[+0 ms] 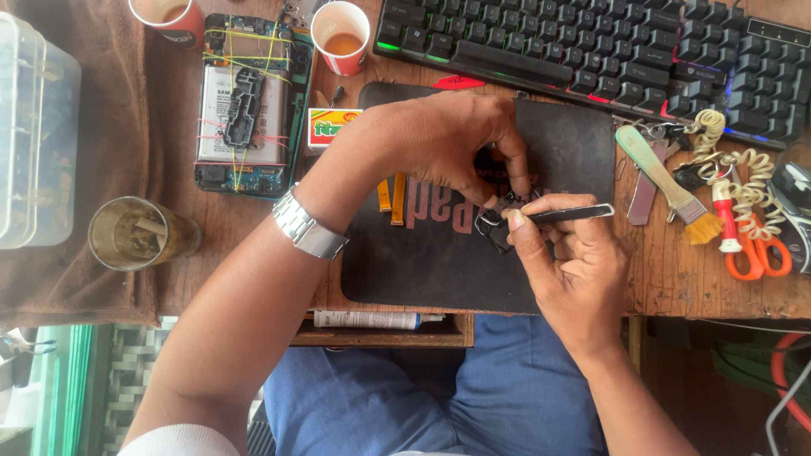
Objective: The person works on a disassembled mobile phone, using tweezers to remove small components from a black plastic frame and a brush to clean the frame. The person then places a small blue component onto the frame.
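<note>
Both hands meet over the black mat (422, 270) in the middle of the wooden desk (667, 279). The left hand (448, 143) arches down from the far side, fingertips pinching a small dark metal part (498, 221) and pressing it onto the mat, apparently so it cannot slide. The right hand (562, 270) comes up from the near side, thumb and forefinger closed on a pair of tweezers (562, 214). The tweezers lie almost level, long axis running left to right, tips pointing left into the part, tail end sticking out to the right. That low angle likely lets the tips get in under the left fingers. What the tips grip, I can't tell; fingers hide it.

Far left, an opened phone (245, 110) lies bound with rubber bands, between two paper cups (340, 35). A keyboard (608, 51) runs along the far edge. To the right, a brush (667, 181), a coiled cord (743, 181) and orange scissors (756, 253). A glass (139, 235) stands near left on a brown cloth.
</note>
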{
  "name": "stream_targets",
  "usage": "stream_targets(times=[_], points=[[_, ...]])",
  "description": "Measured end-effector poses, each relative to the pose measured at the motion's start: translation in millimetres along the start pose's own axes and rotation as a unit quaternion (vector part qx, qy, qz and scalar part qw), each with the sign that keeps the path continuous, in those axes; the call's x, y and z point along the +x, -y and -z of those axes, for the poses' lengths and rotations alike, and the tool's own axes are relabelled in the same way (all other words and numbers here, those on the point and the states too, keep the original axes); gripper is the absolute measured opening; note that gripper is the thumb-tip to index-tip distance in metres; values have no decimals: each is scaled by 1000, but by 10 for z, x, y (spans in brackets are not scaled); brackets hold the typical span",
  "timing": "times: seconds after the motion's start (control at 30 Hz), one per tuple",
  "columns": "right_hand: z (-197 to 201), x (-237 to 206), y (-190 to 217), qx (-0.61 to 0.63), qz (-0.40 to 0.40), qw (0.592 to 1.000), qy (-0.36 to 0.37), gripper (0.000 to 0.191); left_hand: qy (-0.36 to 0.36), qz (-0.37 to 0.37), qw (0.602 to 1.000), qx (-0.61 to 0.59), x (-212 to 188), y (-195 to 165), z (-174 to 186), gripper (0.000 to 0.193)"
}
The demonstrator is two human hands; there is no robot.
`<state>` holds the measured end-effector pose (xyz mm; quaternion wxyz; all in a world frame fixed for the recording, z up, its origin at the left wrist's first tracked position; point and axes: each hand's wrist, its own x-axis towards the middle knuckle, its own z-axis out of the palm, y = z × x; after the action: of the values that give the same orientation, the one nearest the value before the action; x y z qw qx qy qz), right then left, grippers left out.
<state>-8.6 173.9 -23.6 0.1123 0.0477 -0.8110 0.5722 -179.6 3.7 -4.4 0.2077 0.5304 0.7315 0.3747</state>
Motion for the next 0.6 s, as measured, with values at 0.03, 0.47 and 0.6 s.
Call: stream_targets(times=[0.03, 0.47, 0.6], points=[[2, 0, 3, -2, 2, 1000, 1, 15, -3, -8, 1000, 1, 4, -2, -1, 37], [2, -10, 8, -2, -1, 1000, -3, 15, 17, 21, 999, -23, -5, -13, 1, 31], [6, -2, 10, -2, 1, 1000, -1, 16, 9, 14, 1000, -23, -8, -14, 11, 32]])
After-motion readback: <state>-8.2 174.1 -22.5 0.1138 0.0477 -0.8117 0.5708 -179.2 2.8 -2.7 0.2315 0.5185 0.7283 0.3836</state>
